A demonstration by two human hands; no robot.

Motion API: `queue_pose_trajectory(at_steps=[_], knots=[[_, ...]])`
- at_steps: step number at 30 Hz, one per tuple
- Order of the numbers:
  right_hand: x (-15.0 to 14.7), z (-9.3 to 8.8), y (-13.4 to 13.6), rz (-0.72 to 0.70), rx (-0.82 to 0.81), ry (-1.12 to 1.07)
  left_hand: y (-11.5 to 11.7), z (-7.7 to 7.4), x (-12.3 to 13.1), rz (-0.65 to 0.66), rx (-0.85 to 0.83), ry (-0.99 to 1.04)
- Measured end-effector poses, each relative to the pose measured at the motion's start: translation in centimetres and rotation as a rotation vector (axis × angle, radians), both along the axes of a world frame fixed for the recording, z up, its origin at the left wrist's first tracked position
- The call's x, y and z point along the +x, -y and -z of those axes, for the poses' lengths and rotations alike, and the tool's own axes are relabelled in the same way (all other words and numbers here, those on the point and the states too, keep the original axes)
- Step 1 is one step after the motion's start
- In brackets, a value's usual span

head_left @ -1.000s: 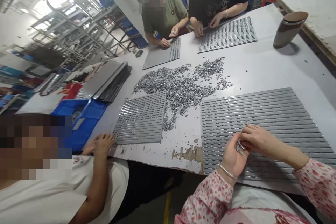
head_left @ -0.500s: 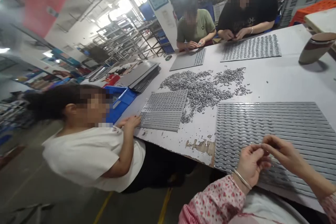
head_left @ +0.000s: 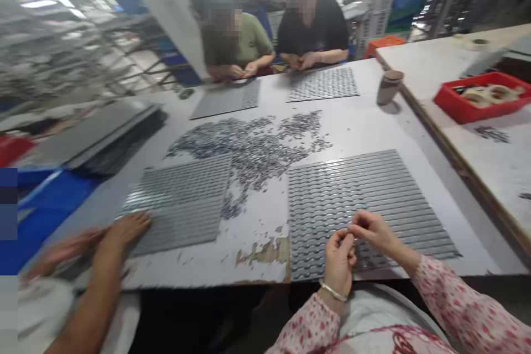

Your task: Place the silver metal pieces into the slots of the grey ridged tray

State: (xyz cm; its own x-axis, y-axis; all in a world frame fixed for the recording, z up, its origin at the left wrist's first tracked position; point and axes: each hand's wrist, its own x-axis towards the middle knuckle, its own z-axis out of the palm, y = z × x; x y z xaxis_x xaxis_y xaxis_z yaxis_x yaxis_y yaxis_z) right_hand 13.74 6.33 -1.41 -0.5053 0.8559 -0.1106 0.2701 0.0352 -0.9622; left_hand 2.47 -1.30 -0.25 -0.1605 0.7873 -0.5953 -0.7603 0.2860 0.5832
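Note:
My left hand [head_left: 341, 261], with a bangle at the wrist, is closed above the front of a grey grooved board [head_left: 398, 199]. Fingers of my right hand [head_left: 373, 230] are pinched together and meet the left fingertips. Whatever lies between the fingers is too small to make out. Small shiny metal pieces sit in rows in the grooves on the board's left part, while its right part shows bare grooves. Beyond the board, a loose pile of small metal pieces [head_left: 249, 146] is spread on the white table [head_left: 369, 127].
At left, a co-worker's hand [head_left: 128, 228] rests on another grooved board [head_left: 182, 215]. Two people sit across the table behind boards [head_left: 323, 86]. A cup [head_left: 390, 87] stands at the back right. A red tray [head_left: 460, 105] with tape rolls sits on the side table. Blue bin [head_left: 62, 204] at left.
The view has swung to the right, bringing the side table and red tray into sight. My hands stay together over the board, fingertips still meeting.

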Motion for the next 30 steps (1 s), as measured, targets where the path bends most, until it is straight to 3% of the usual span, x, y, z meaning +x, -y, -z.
queue_pose_trajectory(at_steps=[5,8,11,14,17,22,30], knots=[[-0.2,0.2,-1.5,-0.086,-0.166,-0.157,-2.4,0.1,-1.4,0.028,0.009,-0.025],[-0.5,-0.1,-3.2,-0.132,-0.181,-0.161,-3.5,-0.3,-2.0,-0.004,-0.002,-0.023],[-1.3,0.0,-6.5,-0.075,-0.004,-0.031,-4.7,-0.9,-2.5,-0.073,-0.107,0.088],[-2.2,0.6,-10.4,0.003,0.286,0.285,-5.5,-1.5,-3.1,-0.051,-0.209,0.208],[-3.2,1.2,-12.9,-0.047,0.46,0.593,-5.7,-1.7,-3.5,-0.027,-0.264,0.231],[-4.5,1.4,-13.7,-0.143,0.548,0.816,-5.3,-1.4,-3.6,-0.046,-0.292,0.235],[-5.0,1.0,-14.0,-0.082,0.493,0.898,-5.5,-1.3,-3.8,-0.025,-0.266,0.258]])
